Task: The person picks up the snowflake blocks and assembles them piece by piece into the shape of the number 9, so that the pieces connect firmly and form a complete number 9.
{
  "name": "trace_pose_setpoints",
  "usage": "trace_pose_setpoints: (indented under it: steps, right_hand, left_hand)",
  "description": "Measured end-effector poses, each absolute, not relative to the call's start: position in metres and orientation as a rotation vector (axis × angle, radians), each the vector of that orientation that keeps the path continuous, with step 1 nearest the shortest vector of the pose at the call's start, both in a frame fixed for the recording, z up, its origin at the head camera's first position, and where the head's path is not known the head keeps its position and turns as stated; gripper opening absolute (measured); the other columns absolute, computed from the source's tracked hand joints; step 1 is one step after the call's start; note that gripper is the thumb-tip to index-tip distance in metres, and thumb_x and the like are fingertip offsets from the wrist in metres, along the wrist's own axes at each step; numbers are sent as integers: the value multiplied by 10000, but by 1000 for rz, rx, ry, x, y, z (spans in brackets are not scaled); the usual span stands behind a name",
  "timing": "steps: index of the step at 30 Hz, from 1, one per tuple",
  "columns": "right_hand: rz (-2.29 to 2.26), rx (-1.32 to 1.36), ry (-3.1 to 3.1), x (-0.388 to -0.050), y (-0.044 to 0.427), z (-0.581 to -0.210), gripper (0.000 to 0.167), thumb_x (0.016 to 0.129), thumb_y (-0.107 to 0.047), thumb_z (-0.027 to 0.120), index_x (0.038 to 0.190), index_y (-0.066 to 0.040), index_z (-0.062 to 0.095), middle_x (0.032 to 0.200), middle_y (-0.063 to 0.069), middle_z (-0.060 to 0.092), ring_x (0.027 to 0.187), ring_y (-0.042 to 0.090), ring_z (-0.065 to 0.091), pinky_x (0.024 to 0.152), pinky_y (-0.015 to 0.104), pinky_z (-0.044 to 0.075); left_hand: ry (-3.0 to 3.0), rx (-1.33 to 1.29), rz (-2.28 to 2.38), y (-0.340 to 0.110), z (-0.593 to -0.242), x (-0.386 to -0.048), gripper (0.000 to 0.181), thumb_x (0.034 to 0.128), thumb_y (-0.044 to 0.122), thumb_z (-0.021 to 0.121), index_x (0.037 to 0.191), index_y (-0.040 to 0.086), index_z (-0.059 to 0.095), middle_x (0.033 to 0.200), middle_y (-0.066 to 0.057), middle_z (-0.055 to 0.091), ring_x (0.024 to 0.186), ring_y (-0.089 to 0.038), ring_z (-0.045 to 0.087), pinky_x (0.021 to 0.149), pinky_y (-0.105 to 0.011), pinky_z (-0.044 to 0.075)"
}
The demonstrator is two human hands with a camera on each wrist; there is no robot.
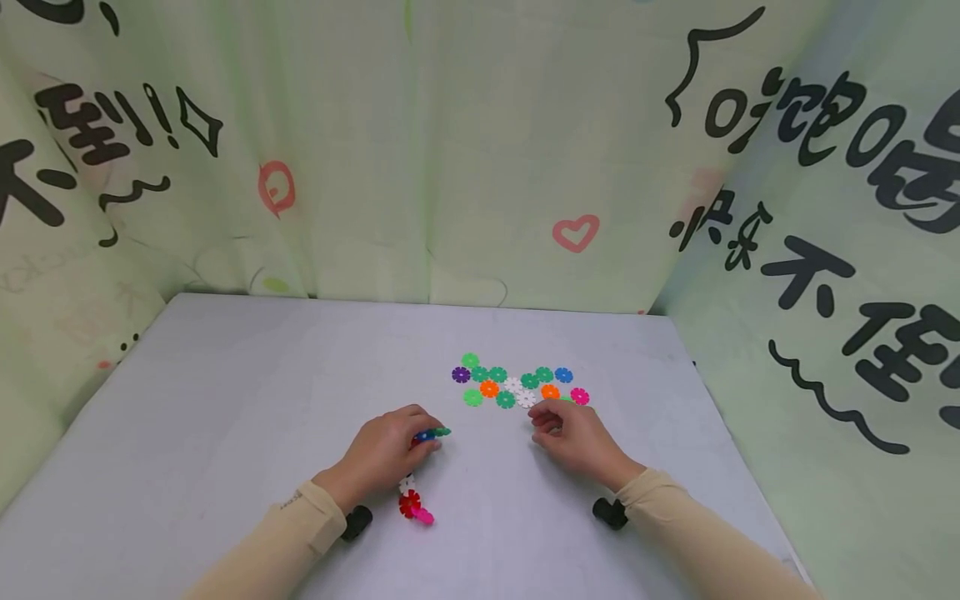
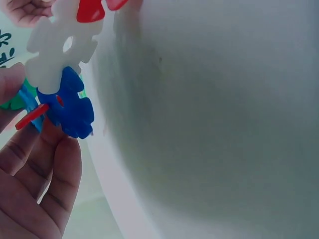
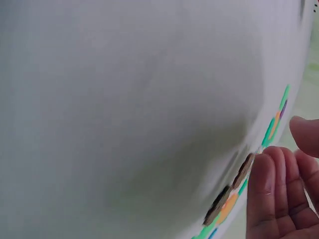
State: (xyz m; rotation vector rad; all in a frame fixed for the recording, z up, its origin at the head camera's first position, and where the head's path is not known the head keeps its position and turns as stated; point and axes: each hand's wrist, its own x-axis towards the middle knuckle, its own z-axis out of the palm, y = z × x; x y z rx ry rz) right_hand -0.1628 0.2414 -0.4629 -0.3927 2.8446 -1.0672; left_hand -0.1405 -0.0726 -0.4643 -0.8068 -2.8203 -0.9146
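My left hand (image 1: 390, 443) pinches a chain of notched plastic flower discs. In the left wrist view, its blue disc (image 2: 75, 112) stands by the fingertips, joined to a white disc (image 2: 45, 55), with a small red piece (image 2: 32, 117) edge-on beside it. Green shows behind the thumb. Toward me hang a red disc (image 1: 409, 503) and a pink disc (image 1: 423, 517). My right hand (image 1: 579, 440) hovers at the near edge of several loose discs, closest to a white disc (image 1: 527, 399). Its thumb is apart from the loosely bent fingers, with nothing visible between them.
The loose discs lie flat in a cluster: a purple disc (image 1: 461, 375), an orange disc (image 1: 489, 389), a blue disc (image 1: 564, 375), a pink disc (image 1: 580, 396) and several greens. Printed curtains (image 1: 465, 167) surround the white table (image 1: 262, 375). Black devices (image 1: 610, 513) sit at both wrists.
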Motion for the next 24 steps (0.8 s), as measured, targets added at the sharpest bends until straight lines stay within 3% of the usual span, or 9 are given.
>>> trace_pose_setpoints:
  steps: [12,24]
  right_hand:
    - [-864,-325,3014,-168,284,-469,243,845,-66,766,1085,-71,727,948,-10,663,822,147,618,768,344,537]
    - [-694,-356,3002,-177,286,-468,243,863,-74,749,1106,-67,736,832,-3,553,757,172,510,678,334,461]
  left_hand:
    - [-2794,-822,-923,-70,-464,-140,184,904,198,758,1082,153,744,1001,64,650,825,-78,603,725,-285,536]
    - [-2830,-813,-944,-70,-463,-141,205,902,221,761,1094,152,745,1006,71,652,841,-87,604,739,-294,540]
